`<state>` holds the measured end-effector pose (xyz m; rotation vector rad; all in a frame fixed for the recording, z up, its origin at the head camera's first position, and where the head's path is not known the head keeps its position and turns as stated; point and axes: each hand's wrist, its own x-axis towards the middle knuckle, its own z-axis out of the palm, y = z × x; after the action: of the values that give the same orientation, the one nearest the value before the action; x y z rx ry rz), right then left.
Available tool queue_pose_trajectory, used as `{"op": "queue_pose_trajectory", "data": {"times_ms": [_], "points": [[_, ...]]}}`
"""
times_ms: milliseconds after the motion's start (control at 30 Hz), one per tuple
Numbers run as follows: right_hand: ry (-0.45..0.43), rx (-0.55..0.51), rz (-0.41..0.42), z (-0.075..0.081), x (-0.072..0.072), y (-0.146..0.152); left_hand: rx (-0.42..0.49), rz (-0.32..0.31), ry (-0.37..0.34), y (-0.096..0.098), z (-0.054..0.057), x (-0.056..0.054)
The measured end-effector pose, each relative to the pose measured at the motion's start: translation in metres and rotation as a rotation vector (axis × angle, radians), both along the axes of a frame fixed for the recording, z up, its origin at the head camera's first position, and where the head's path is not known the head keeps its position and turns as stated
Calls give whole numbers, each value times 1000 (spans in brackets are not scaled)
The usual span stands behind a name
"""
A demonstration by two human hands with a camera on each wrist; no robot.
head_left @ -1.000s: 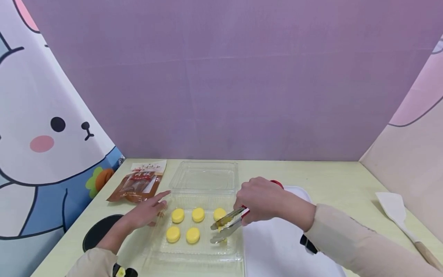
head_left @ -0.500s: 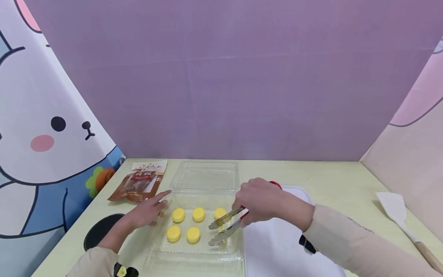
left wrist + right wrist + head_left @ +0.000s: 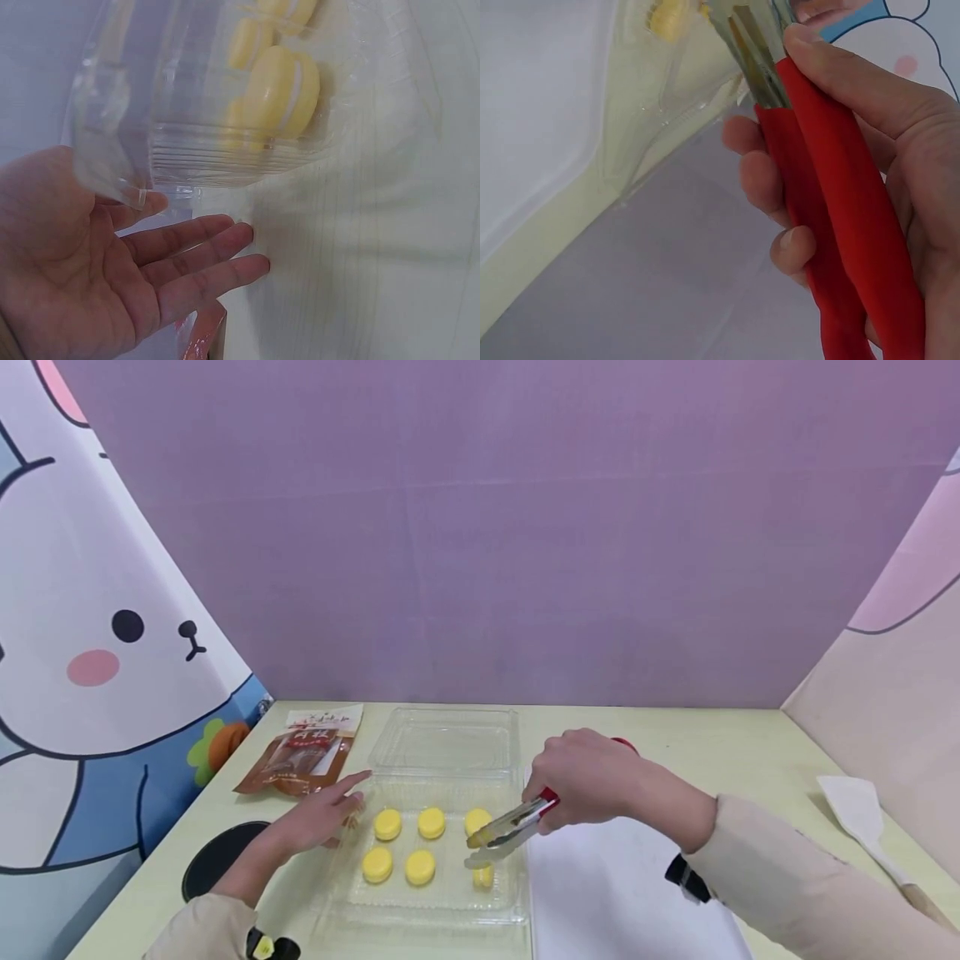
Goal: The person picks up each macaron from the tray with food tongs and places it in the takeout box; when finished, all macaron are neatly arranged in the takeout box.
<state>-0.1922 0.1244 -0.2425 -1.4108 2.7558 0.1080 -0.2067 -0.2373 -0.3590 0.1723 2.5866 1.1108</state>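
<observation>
My right hand (image 3: 588, 777) grips a pair of tongs (image 3: 517, 823) by its red handles (image 3: 832, 202). The metal tips hang over the right side of a clear plastic container (image 3: 442, 902), and I cannot see anything clearly held between them. Yellow macarons (image 3: 420, 867) lie in rows inside; the front right macaron (image 3: 483, 876) shows its pale filling and appears to stand on edge. My left hand (image 3: 318, 818) is at the container's left wall, fingers extended. In the left wrist view the plastic rim overlaps part of this hand (image 3: 112, 277), and a macaron (image 3: 281, 91) shows through the wall.
The container's lid (image 3: 453, 742) lies folded back behind it. A white tray (image 3: 600, 893) sits to the right. At the left are a brown food packet (image 3: 300, 760) and a round black dish (image 3: 217, 864). A white spatula (image 3: 855, 810) lies far right.
My right hand has moved right and slightly up with the tongs, whose arms are closer together. More of the front right macaron shows. The left hand has stayed in place.
</observation>
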Motion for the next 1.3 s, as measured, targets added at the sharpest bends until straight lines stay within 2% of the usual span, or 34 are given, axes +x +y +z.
{"op": "queue_pose_trajectory", "data": {"times_ms": [267, 500, 767, 1000, 1300], "points": [[-41, -17, -8, -10, -4, -7, 4, 4, -3, 0, -1, -1], [-49, 17, -7, -19, -6, -19, 6, 7, -7, 0, -2, -1], [-50, 18, -9, -21, -6, -18, -4, 13, -14, 1, 1, 1], [-66, -69, -4, -19, -8, -1, 4, 7, -14, 2, 2, 1], [-61, -202, -94, -18, -7, 21, -4, 10, -15, 1, -1, -1]]}}
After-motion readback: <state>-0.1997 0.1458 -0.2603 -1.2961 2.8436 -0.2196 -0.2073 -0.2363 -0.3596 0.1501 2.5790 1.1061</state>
